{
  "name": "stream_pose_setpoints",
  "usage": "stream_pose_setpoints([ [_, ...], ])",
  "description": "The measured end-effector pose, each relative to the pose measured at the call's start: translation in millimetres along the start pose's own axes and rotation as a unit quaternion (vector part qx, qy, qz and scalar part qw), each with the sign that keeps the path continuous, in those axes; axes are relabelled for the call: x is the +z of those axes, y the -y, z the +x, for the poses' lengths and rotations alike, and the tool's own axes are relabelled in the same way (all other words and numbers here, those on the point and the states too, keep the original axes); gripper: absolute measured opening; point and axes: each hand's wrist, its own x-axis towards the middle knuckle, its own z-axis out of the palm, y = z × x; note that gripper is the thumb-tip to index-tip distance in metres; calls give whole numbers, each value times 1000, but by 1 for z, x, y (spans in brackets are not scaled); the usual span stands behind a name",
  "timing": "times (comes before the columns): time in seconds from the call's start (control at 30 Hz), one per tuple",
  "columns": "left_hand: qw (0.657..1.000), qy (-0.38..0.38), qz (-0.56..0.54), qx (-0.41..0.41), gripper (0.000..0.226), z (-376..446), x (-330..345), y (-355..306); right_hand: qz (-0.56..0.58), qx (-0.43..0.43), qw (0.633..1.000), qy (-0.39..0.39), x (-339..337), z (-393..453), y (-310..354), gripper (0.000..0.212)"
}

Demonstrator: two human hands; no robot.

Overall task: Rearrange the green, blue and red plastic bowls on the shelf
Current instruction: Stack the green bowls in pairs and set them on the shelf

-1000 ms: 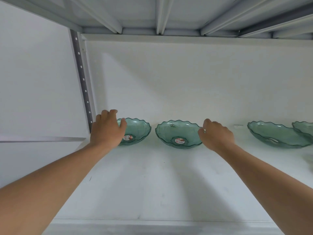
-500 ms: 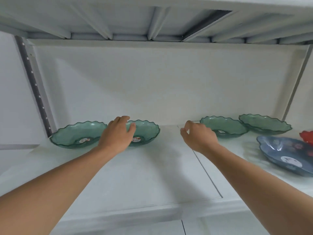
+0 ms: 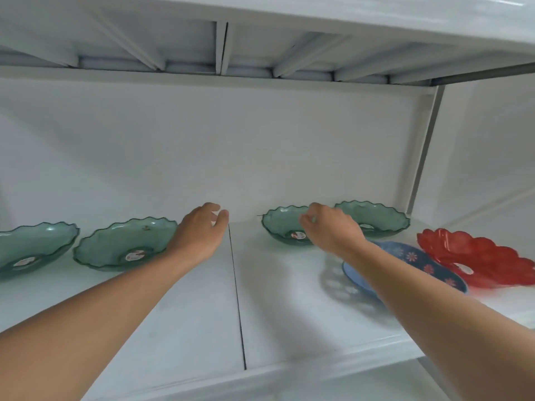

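Several green scalloped plastic bowls stand in a row along the back of the white shelf (image 3: 188, 314). One is at the far left (image 3: 31, 250), a second (image 3: 124, 244) is beside it, and a third (image 3: 285, 227) and fourth (image 3: 376, 218) stand right of the middle. In front of the fourth lies a blue flowered bowl (image 3: 419, 264), partly under my right forearm. A red bowl (image 3: 474, 256) sits at the far right. My left hand (image 3: 202, 230) hovers just right of the second green bowl, fingers loosely apart and holding nothing. My right hand (image 3: 330, 227) curls over the third green bowl's right rim.
A dark seam (image 3: 236, 285) splits the shelf board between my hands. A metal upright (image 3: 422, 157) bounds the shelf on the right, and the ribbed underside of the upper shelf (image 3: 260, 53) hangs low overhead. The white back wall stands close behind the bowls.
The view has swung to the right, which brings the blue and red bowls fully into sight. My left hand has left the second green bowl. My right hand has reached the third green bowl's rim.
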Motion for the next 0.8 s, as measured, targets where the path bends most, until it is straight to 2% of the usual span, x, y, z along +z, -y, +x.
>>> stream_pose_setpoints([
  [0.27,997,59,14,55,63,43,68,-34,-32,101,994,4,-32,13,-72,30],
  [0.47,995,82,32,45,63,56,107,-49,-36,145,989,-3,-62,29,-132,31],
  [0.6,996,75,54,20,66,66,120,-57,-31,157,987,0,-72,48,-177,29],
  [0.8,995,59,84,-8,65,63,141,-84,-24,120,992,30,-65,87,-239,34],
])
